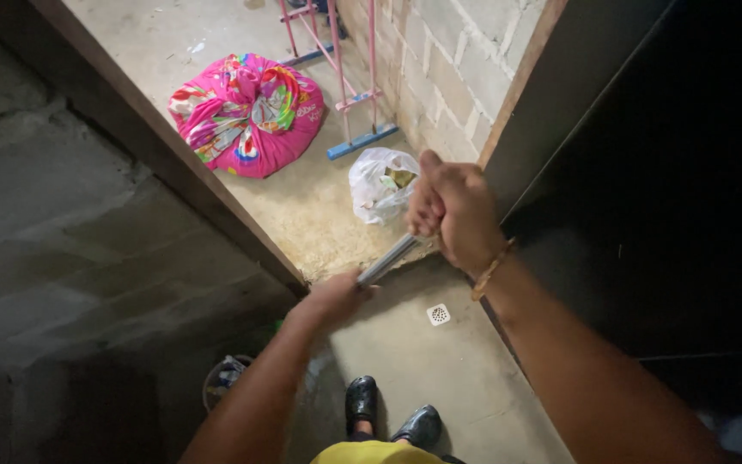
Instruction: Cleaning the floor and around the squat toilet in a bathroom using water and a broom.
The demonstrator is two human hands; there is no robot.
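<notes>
Both my hands grip one grey metal handle (388, 258) that slants across a doorway threshold. My right hand (450, 210) is closed around its upper end, thumb up, with a beaded bracelet on the wrist. My left hand (334, 296) is closed on the lower end, near the bottom of the wooden door frame (216, 206). What the handle is attached to is hidden behind my hands and arms.
Beyond the threshold lie a pink patterned cloth bundle (246, 112), a white plastic bag (381, 183) and a pink metal rack (345, 77) against a block wall. A small floor drain (438, 314) is by my black shoes (392, 412). A bucket (223, 378) stands at left.
</notes>
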